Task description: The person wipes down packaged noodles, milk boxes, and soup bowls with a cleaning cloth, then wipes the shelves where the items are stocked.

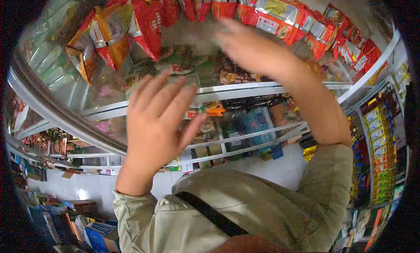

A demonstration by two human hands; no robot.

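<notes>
My left hand (pixel 155 122) hovers over the front edge of a glass display counter, palm down, fingers spread, holding nothing. Further over the glass top (pixel 192 36) reaches my right hand (pixel 247 49), somewhat blurred. Its fingers look stretched out, and nothing shows in them. Nearest to it are red noodle packets (pixel 221 6) standing in a curved row along the far side. Beyond my left hand stand a red snack bag (pixel 146 25) and an orange-and-red snack bag (pixel 109 34). To the right, more red packets with silver labels (pixel 275 17) lean together.
Below the glass, the counter's shelves hold boxes and packets, including a blue pack (pixel 258 122). A metal rail (pixel 245 92) runs along the counter's edge. Yellow sachet strips (pixel 378 139) hang at the right. Boxes and books (pixel 89 231) lie low at the left.
</notes>
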